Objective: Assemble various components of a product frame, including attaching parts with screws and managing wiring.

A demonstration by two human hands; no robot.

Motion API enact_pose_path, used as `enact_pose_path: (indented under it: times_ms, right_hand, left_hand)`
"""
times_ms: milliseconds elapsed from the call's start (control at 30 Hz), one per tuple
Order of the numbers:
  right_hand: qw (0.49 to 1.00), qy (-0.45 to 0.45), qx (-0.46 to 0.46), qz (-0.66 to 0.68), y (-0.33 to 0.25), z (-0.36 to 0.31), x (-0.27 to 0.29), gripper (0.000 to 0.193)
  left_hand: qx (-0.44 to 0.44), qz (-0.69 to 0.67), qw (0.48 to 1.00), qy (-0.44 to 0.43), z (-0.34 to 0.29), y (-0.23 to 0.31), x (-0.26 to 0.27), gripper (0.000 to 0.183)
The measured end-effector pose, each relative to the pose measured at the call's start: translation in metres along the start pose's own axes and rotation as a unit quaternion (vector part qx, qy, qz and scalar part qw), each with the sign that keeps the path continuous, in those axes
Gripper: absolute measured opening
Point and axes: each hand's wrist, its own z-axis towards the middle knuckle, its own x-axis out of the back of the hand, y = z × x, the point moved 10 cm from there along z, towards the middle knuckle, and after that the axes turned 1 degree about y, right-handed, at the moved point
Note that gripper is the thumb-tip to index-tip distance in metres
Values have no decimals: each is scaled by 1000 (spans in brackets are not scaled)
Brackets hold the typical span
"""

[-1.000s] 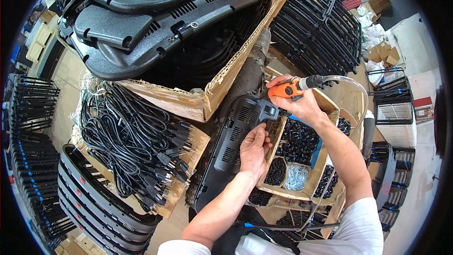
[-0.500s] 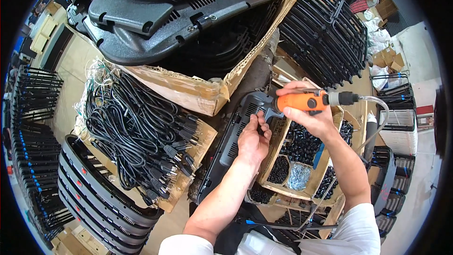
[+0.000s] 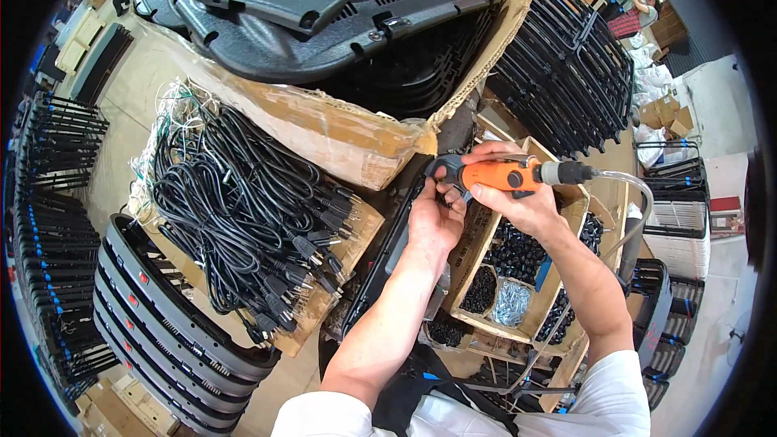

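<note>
My right hand [image 3: 524,209] wraps round an orange air screwdriver [image 3: 495,175], which lies almost level with its front end toward the left. A clear hose [image 3: 635,184] runs from its dark rear fitting. Close to the tool's front end, my left hand [image 3: 435,220] has its fingers bent together over the upper end of a long black plastic housing [image 3: 396,247]. Whatever those fingers pinch is hidden. The housing lies slanted on the bench, partly covered by my left hand and forearm. Where the tool's tip meets the work cannot be made out.
Right of the housing, a divided cardboard tray [image 3: 530,325] holds silver screws [image 3: 511,302] and small black parts. Black power cords [image 3: 243,202] pile up at left. Behind, a carton [image 3: 364,158] is heaped with black plastic covers [image 3: 299,40]. Curved grey-black panels [image 3: 174,340] are stacked lower left.
The screwdriver and my right hand have shifted slightly left, nearer my left fingers. Less of the housing's vented face shows now. The whole view has shifted a little.
</note>
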Motion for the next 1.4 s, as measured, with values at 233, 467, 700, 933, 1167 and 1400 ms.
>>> enact_pose_path:
  times_ms: [233,467,700,933,1167,1400]
  right_hand:
    - [998,-10,-63,11,30,27,-29,52]
    - [999,-10,-16,-45,22,27,-28,36]
    - [999,11,4,-52,16,30,-30,37]
    - [997,20,-6,-74,28,25,-37,45]
    - [985,158,65,-36,-18,-23,-17,47]
    - [937,345,30,-37,-85,-299,44,51]
  left_hand:
    - [-29,43,998,39,-10,0,10,27]
    - [116,38,992,18,-77,-57,63,25]
    - [197,99,975,6,-138,-90,105,22]
    - [172,171,969,53,-165,-73,137,24]
    - [68,355,932,38,-169,-22,145,17]
    - [182,563,806,16,-160,-86,199,27]
